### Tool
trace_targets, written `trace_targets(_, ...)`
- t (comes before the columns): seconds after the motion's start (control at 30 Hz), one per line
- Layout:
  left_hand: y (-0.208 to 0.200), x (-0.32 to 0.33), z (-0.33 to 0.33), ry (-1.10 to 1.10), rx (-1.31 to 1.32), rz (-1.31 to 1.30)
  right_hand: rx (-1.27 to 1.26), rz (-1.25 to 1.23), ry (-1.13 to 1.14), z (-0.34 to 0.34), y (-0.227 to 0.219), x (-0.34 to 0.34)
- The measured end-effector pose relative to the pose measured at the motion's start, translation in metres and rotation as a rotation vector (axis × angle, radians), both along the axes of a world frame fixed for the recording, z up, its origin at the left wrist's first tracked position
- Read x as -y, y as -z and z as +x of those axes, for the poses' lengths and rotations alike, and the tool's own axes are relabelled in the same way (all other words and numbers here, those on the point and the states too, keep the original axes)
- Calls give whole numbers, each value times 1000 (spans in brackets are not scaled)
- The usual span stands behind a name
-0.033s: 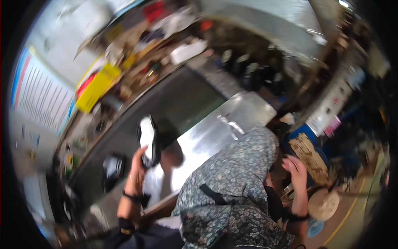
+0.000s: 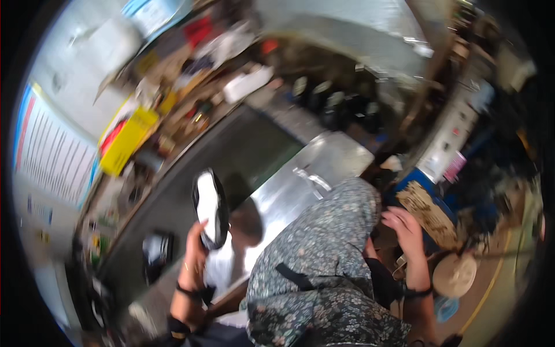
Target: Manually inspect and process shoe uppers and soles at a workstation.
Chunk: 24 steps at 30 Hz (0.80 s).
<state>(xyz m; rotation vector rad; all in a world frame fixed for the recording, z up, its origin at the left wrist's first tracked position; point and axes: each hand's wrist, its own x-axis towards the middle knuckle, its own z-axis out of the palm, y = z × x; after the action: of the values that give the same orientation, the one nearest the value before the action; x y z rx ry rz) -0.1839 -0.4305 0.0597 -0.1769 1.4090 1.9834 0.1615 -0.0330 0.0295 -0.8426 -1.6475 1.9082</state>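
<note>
My left hand (image 2: 195, 248) is closed on the near end of a black shoe (image 2: 220, 199) whose white sole faces up. The shoe is above the seam between the dark conveyor belt (image 2: 231, 141) and a shiny metal plate (image 2: 286, 179). Further left, a second black shoe (image 2: 156, 254) with a pale, glossy patch lies on the belt. Off to the right, my right hand (image 2: 406, 228) hangs beside my knee, fingers loosely bent and apart, with nothing seen in it. A floral apron (image 2: 324, 248) covers my lap.
Behind the belt runs a cluttered ledge with a yellow box (image 2: 130, 141) and a white oblong thing (image 2: 247, 85). Several dark shoes (image 2: 335, 104) stand at the back. On the right are a blue crate (image 2: 425, 211) with brown pieces and a round beige stool (image 2: 455, 276).
The shoe in my left hand has tilted, so more of its white sole shows. The whole view has shifted slightly. My right hand has moved a little up and to the left in the picture.
</note>
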Motion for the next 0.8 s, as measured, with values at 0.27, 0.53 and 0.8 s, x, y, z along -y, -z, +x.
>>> trace_targets(0.27,-49,-104,157,729,-978,-335,-224,944,-65,-89,-93,29)
trace_targets(0.53,-21,-234,133,786,-242,313,-160,1123,-85,-35,-108,77)
trace_targets(0.8,-22,-244,166,362,-1194,-21,-119,834,-53,-26,-85,59)
